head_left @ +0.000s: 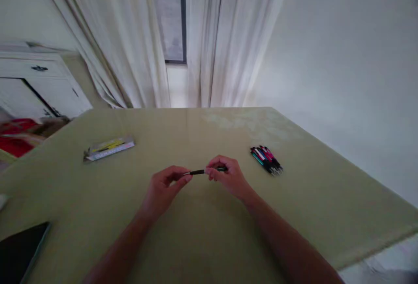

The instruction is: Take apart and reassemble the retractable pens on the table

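Observation:
A slim dark pen (197, 172) lies level between my two hands, over the middle of the table (202, 227). My left hand (165, 188) pinches its thin, lighter end between thumb and fingertips. My right hand (227, 175) grips the pen's other half, and its dark end shows past the fingers. To the right, a bunch of pens (266, 160) in black, red, white and teal rests on the table. A clear packet with yellow items (109, 147) lies to the left.
A dark flat object (22, 249) sits at the table's near left corner, with a small white thing (3, 201) behind it. Red items (18, 136) and a white cabinet (42, 83) stand beyond the left edge. Curtains (130, 49) hang behind the table; a wall is at right.

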### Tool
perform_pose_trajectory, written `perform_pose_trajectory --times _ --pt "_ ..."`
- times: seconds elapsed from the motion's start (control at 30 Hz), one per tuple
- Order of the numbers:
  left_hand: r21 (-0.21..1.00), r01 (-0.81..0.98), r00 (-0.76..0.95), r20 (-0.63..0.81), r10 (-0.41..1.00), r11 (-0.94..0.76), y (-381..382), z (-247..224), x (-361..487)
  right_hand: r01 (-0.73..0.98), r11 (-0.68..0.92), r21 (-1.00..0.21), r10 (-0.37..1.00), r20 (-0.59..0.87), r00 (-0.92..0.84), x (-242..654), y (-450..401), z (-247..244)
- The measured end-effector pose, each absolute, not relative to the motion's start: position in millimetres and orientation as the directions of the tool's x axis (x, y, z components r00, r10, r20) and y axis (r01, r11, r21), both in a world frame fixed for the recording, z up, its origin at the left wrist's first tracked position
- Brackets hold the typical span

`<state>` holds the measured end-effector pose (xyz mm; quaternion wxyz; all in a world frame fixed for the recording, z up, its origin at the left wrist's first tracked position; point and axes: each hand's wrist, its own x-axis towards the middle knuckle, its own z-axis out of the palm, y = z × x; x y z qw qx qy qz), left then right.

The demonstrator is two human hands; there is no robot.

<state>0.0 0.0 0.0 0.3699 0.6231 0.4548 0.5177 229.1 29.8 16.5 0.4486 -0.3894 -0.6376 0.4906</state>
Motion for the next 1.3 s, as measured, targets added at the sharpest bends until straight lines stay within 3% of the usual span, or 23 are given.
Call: perform_pose_trajectory --times 0.2,0.37,0.53,0.83,1.03,1.13,1.3 --pt "0.875 0.265 0.071 0.401 0.913 -0.405 -1 -8 0 0.060 0.238 -0.969 0.937 0.213 -0.276 231 30 11" --pt "0.669 0.424 0.233 0.571 0.787 -0.611 -2 -12 1 0.134 0.164 -0.977 0.915 0.100 -0.391 230 30 9" --pt "0.508 0.520 0.361 0.598 0.716 -0.687 1 -16 -1 0.154 0.130 -0.979 0.863 0.035 -0.505 234 33 12" --pt "0.624 0.602 0.328 0.376 0.867 -0.499 2 -6 1 0.265 0.369 -0.891 0.831 0.188 -0.523 233 31 16" --pt "0.551 0.559 0.346 0.523 0.779 -0.619 6 -14 -5 0.314 0.334 -0.889 0.843 0.132 -0.521 232 32 12" --pt "0.522 0.563 0.379 0.527 0.761 -0.641 5 -14 -6 0.287 0.348 -0.893 0.828 0.149 -0.541 233 33 10" --pt "0.645 0.599 0.336 0.335 0.880 -0.474 1 -12 0 0.277 0.448 -0.850 0.791 0.231 -0.567 232 35 10"
